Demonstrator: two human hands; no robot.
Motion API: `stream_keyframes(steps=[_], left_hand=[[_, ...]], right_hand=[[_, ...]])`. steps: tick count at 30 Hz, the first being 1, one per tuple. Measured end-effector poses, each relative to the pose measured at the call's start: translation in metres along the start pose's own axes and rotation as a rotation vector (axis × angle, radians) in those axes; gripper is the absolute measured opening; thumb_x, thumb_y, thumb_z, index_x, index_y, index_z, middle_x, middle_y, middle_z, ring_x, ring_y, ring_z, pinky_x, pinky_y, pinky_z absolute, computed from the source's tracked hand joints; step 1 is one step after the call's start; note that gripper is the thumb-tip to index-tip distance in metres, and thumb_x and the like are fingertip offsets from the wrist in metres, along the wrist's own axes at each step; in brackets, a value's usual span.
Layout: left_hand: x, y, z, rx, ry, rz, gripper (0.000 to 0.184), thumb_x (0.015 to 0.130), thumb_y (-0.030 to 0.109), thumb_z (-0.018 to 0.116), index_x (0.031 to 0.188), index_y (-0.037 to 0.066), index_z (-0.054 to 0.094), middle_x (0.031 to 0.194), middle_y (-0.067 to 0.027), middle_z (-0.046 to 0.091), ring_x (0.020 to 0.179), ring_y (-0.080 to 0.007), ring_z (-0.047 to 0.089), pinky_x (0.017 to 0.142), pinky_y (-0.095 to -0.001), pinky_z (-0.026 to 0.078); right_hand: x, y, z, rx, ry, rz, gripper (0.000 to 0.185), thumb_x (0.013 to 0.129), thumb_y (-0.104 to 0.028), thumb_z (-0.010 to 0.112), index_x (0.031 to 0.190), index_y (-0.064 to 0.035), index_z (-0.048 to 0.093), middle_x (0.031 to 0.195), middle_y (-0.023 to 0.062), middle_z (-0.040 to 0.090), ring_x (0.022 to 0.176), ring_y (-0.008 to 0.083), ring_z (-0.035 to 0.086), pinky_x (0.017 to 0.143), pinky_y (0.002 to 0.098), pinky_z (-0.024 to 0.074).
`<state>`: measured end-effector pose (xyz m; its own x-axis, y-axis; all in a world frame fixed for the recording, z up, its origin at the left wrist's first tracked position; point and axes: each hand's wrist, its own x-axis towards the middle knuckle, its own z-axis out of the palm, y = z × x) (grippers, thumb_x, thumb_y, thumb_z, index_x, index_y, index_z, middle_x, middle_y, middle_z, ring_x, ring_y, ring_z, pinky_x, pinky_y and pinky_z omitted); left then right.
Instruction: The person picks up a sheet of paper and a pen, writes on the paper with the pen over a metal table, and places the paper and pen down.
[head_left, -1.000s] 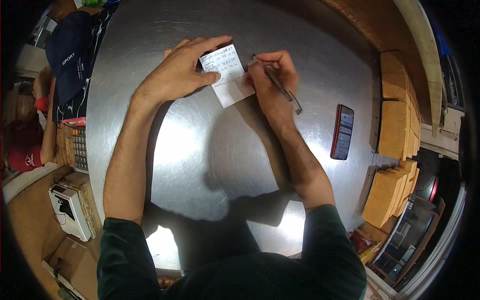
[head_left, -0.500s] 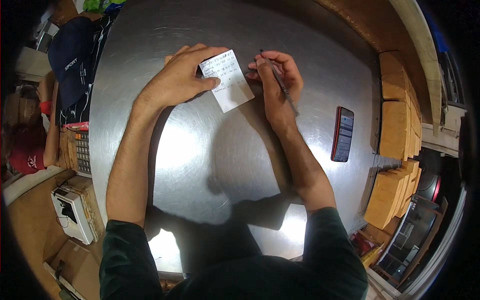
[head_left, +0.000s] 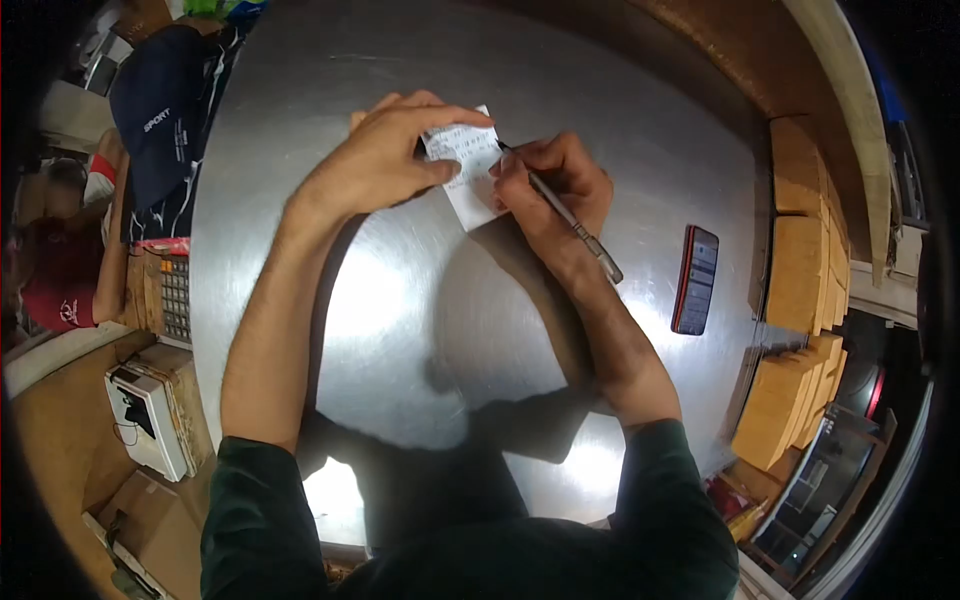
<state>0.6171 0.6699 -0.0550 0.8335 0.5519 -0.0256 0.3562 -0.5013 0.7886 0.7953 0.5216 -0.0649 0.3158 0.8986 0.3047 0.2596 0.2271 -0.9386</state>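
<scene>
Pen [head_left: 575, 228] tip has come left, from clear of the handwritten note [head_left: 472, 200] to its R edge, & L index finger now lies across the note's top. Note's on the bare metal tabletop [head_left: 640, 120], ahead of the body, slightly skewed. Prob. v. light, thin & bendy, easy to crease or tear, likely to skid on smooth metal; best pinned flat at top & L edge, clear of the writing. Pen looks light, stiff, smooth; hold low nr tip. L hand [head_left: 390, 150]: palm down, fingers spread, thumb & index on note, not clenched. R hand [head_left: 565, 185]: curled round pen in a writing grip, barrel sloping back twd the wrist; can't tell if tip touches paper. Both forearms reach fwd, angled in. Smartphone [head_left: 697, 280] lies apart, to R.
</scene>
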Motion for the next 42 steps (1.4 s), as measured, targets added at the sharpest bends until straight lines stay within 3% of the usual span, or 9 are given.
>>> stream_keyframes(steps=[3,7,12,18,22,27,33,37,42], left_hand=[[-0.005,0.004,0.001,0.112,-0.042,-0.034,0.053,0.092,0.012,0.079,0.143,0.027,0.072,0.128,-0.0038,0.070,0.124,-0.0240,0.061,0.116,-0.0465,0.034],[-0.004,-0.001,0.007,0.039,0.008,-0.036,0.050,0.091,0.011,0.080,0.138,0.026,0.076,0.125,-0.0024,0.069,0.125,-0.0233,0.060,0.117,-0.0464,0.033],[-0.003,-0.002,0.006,0.029,-0.009,-0.050,0.051,0.090,0.011,0.081,0.139,0.026,0.075,0.125,-0.0025,0.069,0.123,-0.0231,0.061,0.117,-0.0464,0.033],[0.000,-0.005,0.008,0.030,0.012,-0.047,0.051,0.090,0.011,0.082,0.138,0.027,0.076,0.126,-0.0029,0.070,0.121,-0.0225,0.062,0.116,-0.0458,0.034],[-0.001,-0.005,0.007,0.060,-0.001,-0.037,0.050,0.090,0.012,0.082,0.138,0.027,0.076,0.130,-0.0036,0.071,0.120,-0.0226,0.063,0.115,-0.0450,0.036],[-0.001,-0.002,0.011,0.068,0.028,-0.080,0.052,0.089,0.009,0.080,0.139,0.027,0.076,0.133,-0.0041,0.071,0.122,-0.0230,0.063,0.114,-0.0437,0.037],[0.000,0.002,0.008,0.098,-0.006,-0.055,0.055,0.087,0.008,0.081,0.139,0.027,0.075,0.136,-0.0051,0.071,0.125,-0.0239,0.062,0.114,-0.0434,0.037],[0.000,-0.002,0.008,0.108,0.000,-0.041,0.057,0.085,0.008,0.082,0.139,0.027,0.075,0.136,-0.0055,0.071,0.126,-0.0240,0.061,0.114,-0.0439,0.037],[0.000,-0.001,0.007,0.102,-0.011,-0.049,0.057,0.085,0.008,0.083,0.139,0.027,0.075,0.136,-0.0056,0.071,0.127,-0.0239,0.061,0.115,-0.0452,0.037]], right_hand=[[-0.002,-0.004,0.006,-0.029,0.028,-0.069,0.015,0.095,0.006,0.069,0.100,-0.0034,0.059,0.098,0.0145,0.075,0.078,0.0161,0.071,0.073,0.0276,0.0589],[0.006,-0.017,0.013,0.177,0.213,-0.023,0.015,0.094,0.008,0.067,0.092,-0.0046,0.058,0.091,0.0149,0.075,0.072,0.0160,0.069,0.068,0.0270,0.0584],[-0.004,-0.005,-0.007,0.082,0.018,0.052,0.013,0.096,0.007,0.063,0.096,-0.0045,0.057,0.085,0.0151,0.074,0.071,0.0165,0.069,0.069,0.0273,0.0590],[-0.004,0.008,-0.003,0.209,-0.030,0.257,0.017,0.092,0.007,0.069,0.100,-0.0015,0.057,0.088,0.0126,0.074,0.071,0.0150,0.069,0.069,0.0279,0.0591],[0.000,0.009,0.006,0.257,0.180,0.223,0.014,0.099,0.005,0.061,0.093,-0.0055,0.054,0.085,0.0147,0.074,0.066,0.0167,0.068,0.062,0.0273,0.0580],[0.004,0.003,0.014,0.091,0.323,0.138,0.014,0.097,0.004,0.064,0.092,-0.0048,0.055,0.085,0.0123,0.073,0.062,0.0165,0.066,0.058,0.0278,0.0562],[-0.011,-0.002,0.002,0.042,0.122,0.174,0.011,0.094,0.002,0.069,0.093,-0.0030,0.059,0.082,0.0090,0.071,0.062,0.0142,0.063,0.058,0.0270,0.0537],[-0.008,-0.007,0.007,-0.247,-0.128,0.205,0.011,0.090,0.002,0.071,0.089,-0.0025,0.062,0.076,0.0057,0.067,0.062,0.0114,0.059,0.056,0.0246,0.0491],[-0.005,-0.016,0.014,-0.126,-0.093,0.245,0.013,0.085,0.005,0.071,0.082,-0.0031,0.062,0.072,0.0023,0.063,0.062,0.0093,0.055,0.057,0.0225,0.0456]])
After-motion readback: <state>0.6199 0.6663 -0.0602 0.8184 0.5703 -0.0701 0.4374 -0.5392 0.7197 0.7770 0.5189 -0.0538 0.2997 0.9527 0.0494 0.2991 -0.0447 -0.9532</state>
